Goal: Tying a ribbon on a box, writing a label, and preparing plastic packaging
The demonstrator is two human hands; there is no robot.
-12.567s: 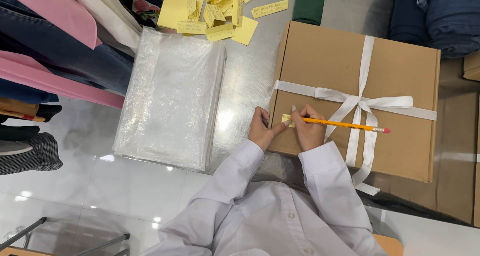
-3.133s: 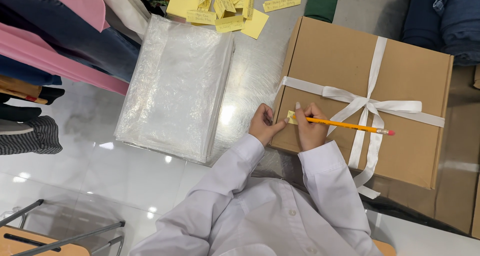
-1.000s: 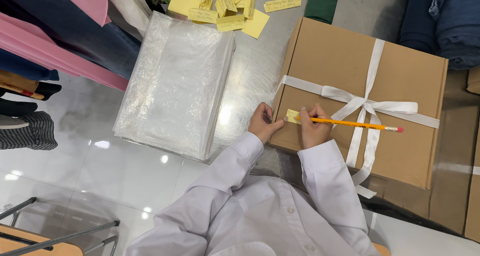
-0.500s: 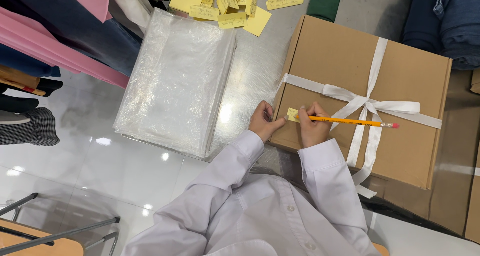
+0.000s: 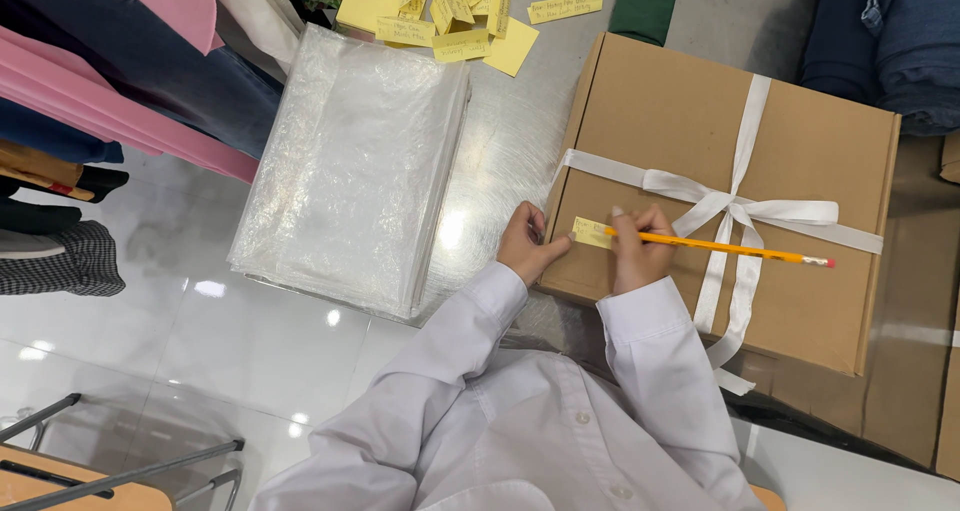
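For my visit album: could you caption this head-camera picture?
Right hand writes with a yellow pencil on a yellow slip, steadied by the left hand, atop a ribboned cardboard box.

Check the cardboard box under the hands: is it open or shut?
Shut. The cardboard box has its lid flat, and a white ribbon crosses it both ways, knotted in a bow. The right hand writes on a yellow slip atop it.
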